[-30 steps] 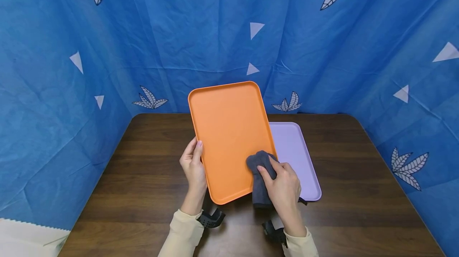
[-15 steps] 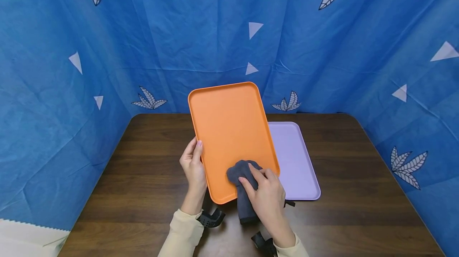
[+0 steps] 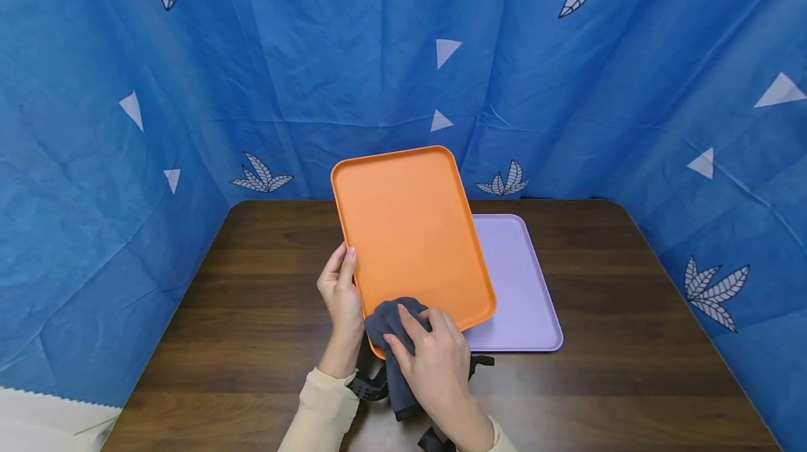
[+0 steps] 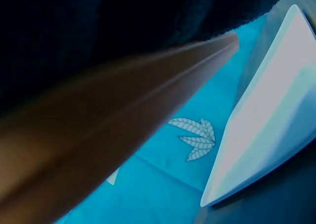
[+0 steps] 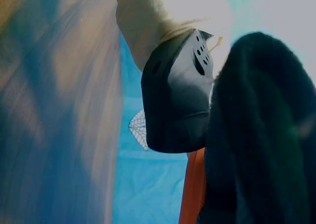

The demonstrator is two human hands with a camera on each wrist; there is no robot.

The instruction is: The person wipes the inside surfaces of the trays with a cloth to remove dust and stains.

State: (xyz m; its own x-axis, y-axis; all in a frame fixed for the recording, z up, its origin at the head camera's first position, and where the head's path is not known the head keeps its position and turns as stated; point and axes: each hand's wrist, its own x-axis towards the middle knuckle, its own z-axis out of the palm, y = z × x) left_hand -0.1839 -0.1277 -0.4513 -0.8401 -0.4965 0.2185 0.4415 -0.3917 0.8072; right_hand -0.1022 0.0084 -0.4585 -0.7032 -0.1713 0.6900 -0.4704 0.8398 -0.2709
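Observation:
In the head view my left hand (image 3: 341, 293) grips the left long edge of an orange tray (image 3: 410, 228), thumb on the rim. The tray is held up and tilted above the table. My right hand (image 3: 436, 361) pinches a dark grey cloth (image 3: 384, 326) and presses it on the tray's lower left corner, covering most of that corner. One end of the cloth hangs below the tray's edge. The right wrist view has the folded cloth (image 5: 261, 135) close up beside an orange strip of the tray (image 5: 192, 189). Neither wrist view shows the fingers.
A lavender tray (image 3: 523, 291) lies on the wooden table (image 3: 630, 312), partly behind the orange one. A blue patterned curtain (image 3: 315, 73) surrounds the table at the back and sides. Black wrist mounts (image 3: 368, 387) sit close together near the table's front.
My right hand has slid the cloth leftward and down over the orange tray, from its right edge to its lower left corner. The left hand and tray have barely moved.

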